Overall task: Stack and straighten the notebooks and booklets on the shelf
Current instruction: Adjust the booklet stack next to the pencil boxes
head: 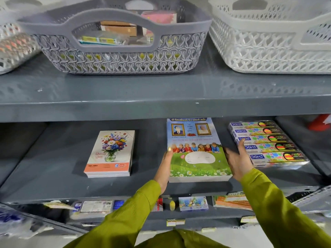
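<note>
A stack of booklets with a blue-and-green cover showing children lies on the grey middle shelf. My left hand rests flat against the stack's left edge, thumb on the cover. On the other side, my right hand is beside the right edge, fingers spread, and I cannot tell whether it touches. To the left, apart from both hands, sits a smaller stack of notebooks with a flower-vase cover, squared up.
Several DOMS Neon boxes lie side by side just right of my right hand. The shelf above carries a grey lattice basket and white baskets. Below, a lower shelf holds small packs and booklets. A red object sits far right.
</note>
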